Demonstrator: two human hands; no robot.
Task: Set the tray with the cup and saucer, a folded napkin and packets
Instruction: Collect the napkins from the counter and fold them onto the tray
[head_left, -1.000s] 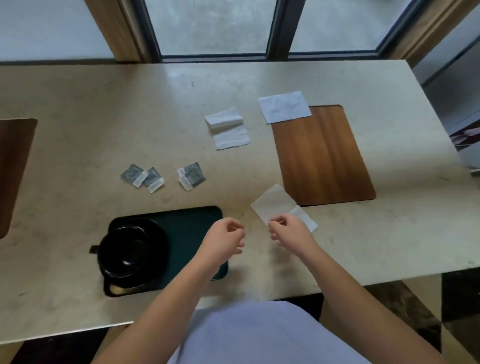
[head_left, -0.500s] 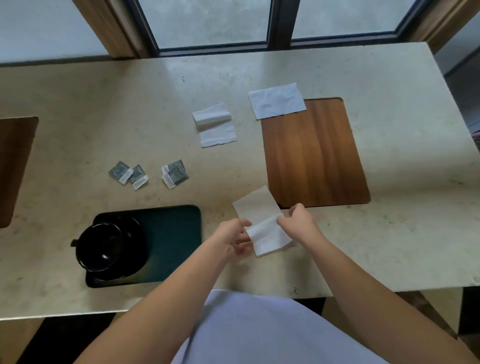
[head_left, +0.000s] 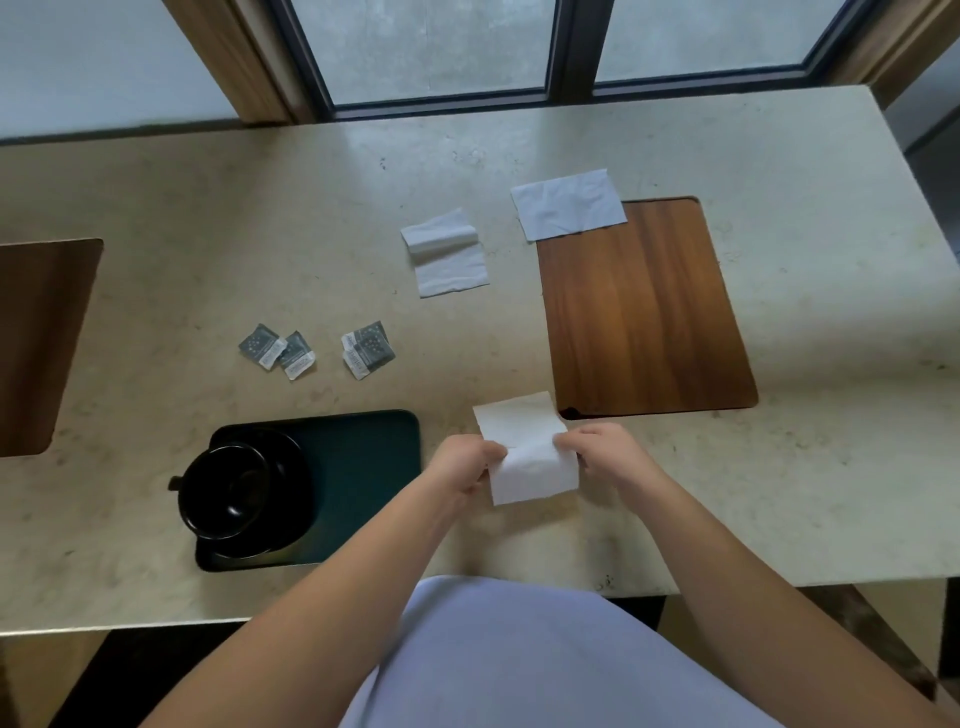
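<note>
White paper napkin (head_left: 525, 448): since a second ago drawn nearer and creased across, pinched at either edge by left hand (head_left: 464, 461) and right hand (head_left: 602, 451), beside dark green rectangular tray (head_left: 363, 457); folding judged underway, placement outstanding.

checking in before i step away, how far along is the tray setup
Done: the black cup sits on its saucer on the dark tray. In hand: left hand and right hand are folding a white napkin beside the tray. Left: napkin onto the tray, plus the packets, on the table.
</note>
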